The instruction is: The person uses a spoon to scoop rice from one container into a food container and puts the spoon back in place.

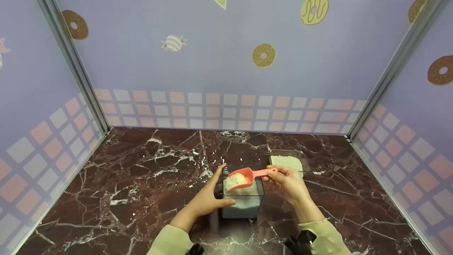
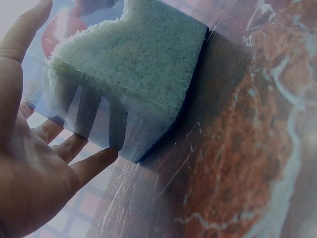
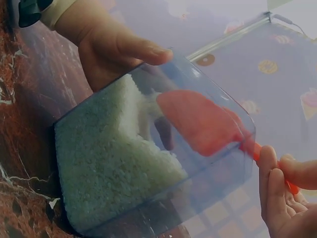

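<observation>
Nearest, pale yellow-green sleeves (image 1: 171,241) lead to both hands. The left grip (image 1: 208,199) holds a clear, square-sided plastic container (image 1: 244,211) on the dark red, white-veined marble-patterned tabletop (image 1: 141,198), thumb on the near side, fingers along another wall; the left wrist view shows those fingers spread against the plastic. The right grip (image 1: 291,183) pinches the handle of an orange-red plastic scoop (image 1: 252,176), its bowl at the container's opening. Only the head view shows white rice (image 1: 238,180) inside the bowl; the right wrist view instead reveals its underside through the wall, above a hollow in the container's rice. Farther off, seen by the head camera alone, stands a second clear container of white grains (image 1: 288,163), before a lilac wall (image 1: 212,71) printed with doughnuts.
</observation>
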Available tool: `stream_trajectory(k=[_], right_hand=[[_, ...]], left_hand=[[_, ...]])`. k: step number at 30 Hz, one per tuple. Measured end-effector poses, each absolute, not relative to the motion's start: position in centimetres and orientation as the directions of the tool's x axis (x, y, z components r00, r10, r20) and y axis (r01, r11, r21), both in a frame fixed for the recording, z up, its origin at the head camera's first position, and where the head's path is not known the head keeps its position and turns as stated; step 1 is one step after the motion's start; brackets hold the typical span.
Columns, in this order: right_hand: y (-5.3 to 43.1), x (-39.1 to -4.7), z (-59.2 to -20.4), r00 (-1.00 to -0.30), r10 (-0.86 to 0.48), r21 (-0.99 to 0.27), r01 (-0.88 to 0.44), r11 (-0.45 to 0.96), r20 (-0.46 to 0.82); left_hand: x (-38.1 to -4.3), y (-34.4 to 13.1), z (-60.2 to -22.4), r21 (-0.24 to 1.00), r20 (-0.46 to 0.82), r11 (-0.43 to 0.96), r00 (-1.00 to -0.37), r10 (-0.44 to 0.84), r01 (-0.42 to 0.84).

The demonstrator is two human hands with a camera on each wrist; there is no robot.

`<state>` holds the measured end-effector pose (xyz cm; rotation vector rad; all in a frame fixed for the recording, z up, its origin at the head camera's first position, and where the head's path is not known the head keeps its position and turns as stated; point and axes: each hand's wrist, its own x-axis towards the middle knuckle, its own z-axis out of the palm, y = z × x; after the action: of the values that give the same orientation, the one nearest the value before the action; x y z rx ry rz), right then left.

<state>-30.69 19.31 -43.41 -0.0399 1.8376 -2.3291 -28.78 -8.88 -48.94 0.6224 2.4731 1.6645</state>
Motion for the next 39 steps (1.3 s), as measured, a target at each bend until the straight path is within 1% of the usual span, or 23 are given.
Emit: stream_trajectory(k=[6, 13, 21, 28, 35, 39], right_hand=[[20.3, -31.2, -43.7, -0.972, -0.212, -0.949, 0.161, -0.271, -0.104], [21.3, -31.6, -43.6, -0.955, -0.272, -0.901, 0.217, -0.377, -0.116], [23.0, -31.7, -42.5, -0.941, -0.32, -0.829, 0.266, -0.491, -0.112], [25.4, -31.7, -41.5, -0.953, -0.276, -0.793, 0.266, -0.549, -0.128], [28.4, -31.9, -41.1, -0.98, -0.134, -0.784, 0.199, -0.588, -0.148], [30.6, -32.1, -41.3, -0.987, -0.088, -0.756, 0.157, -0.636, -0.131]], left_hand=[[-28.8, -8.8, -48.9, 0.906, 0.136, 0.324, -0.914, 0.382, 0.271], [-28.8, -8.8, -48.9, 0.911, 0.151, 0.302, -0.91, 0.387, 0.28], [-28.8, -8.8, -48.9, 0.91, 0.143, 0.311, -0.912, 0.384, 0.274], [-28.7, -8.8, -48.9, 0.909, 0.139, 0.317, -0.913, 0.383, 0.271], [-28.7, -8.8, -49.0, 0.901, 0.14, 0.331, -0.911, 0.388, 0.279], [-28.6, -8.8, -48.9, 0.9, 0.132, 0.338, -0.912, 0.388, 0.275]])
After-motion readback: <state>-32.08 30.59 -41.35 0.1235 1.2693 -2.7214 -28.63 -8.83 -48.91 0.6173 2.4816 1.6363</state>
